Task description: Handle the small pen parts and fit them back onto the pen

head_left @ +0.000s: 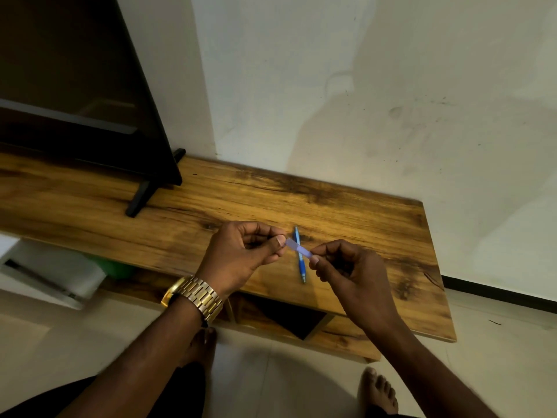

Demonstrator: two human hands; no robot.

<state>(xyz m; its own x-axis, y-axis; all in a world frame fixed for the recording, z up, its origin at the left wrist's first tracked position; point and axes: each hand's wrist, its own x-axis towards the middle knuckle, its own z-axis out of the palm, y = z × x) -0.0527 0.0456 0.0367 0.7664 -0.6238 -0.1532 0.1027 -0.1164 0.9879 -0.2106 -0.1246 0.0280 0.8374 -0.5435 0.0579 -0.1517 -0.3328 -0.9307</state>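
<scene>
Wall pale, scuffed, behind everything. TV at upper left, dark screen, its black foot planted on the bench. Bench of wood grain runs left to right, an open cubby below its front edge. White box lies on the floor at left, blurred.

Both forearms reach in from below, angled toward each other, wrists slightly raised over the bench's front half. Left hand: fingers curled in, thumb and forefinger pinching one end of the strip; gold watch on that wrist. Right hand: knuckles up, fingers curled, thumb and forefinger pinching the strip's other end. Strip is small, pale violet, translucent, held taut between the two hands just above the bench. Pen, blue, lies on the bench directly under the strip, tip pointing toward the person. Bare feet on floor tile below.
</scene>
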